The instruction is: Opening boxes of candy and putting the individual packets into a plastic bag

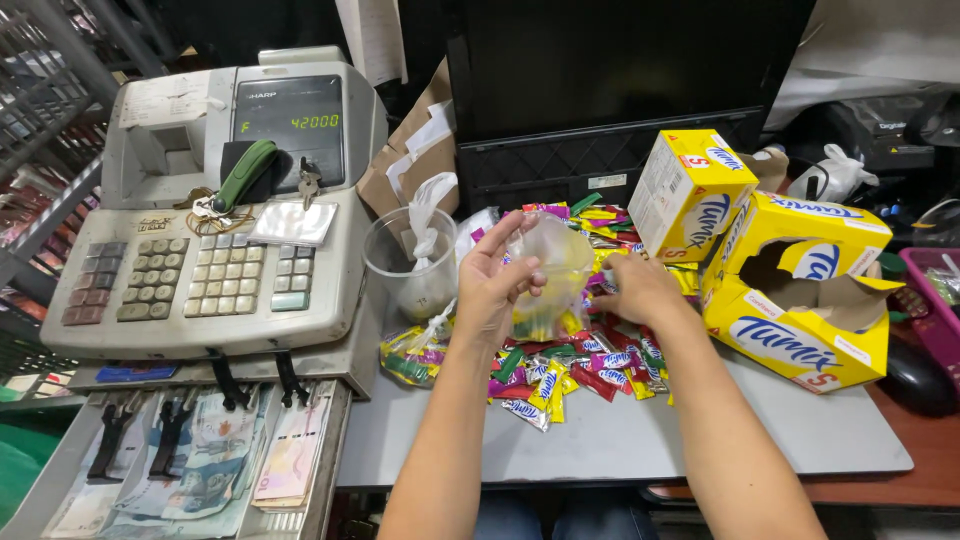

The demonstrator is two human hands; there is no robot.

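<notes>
My left hand (492, 282) holds up a small clear plastic bag (553, 268) with a few wrapped candies at its bottom. Just to the right of the bag, my right hand (640, 288) rests palm down on a heap of small colourful candy wrappers (560, 375) spread over the grey counter (640, 440); whether its fingers pinch a candy is hidden. A knotted filled bag of candies (412, 355) lies to the left of the heap.
A grey cash register (215, 240) stands at the left with its drawer of banknotes (210, 465) pulled out. A clear plastic cup (408, 262) sits beside it. Two yellow cardboard boxes (790, 290), one torn open, stand at the right. A dark monitor (610, 80) is behind.
</notes>
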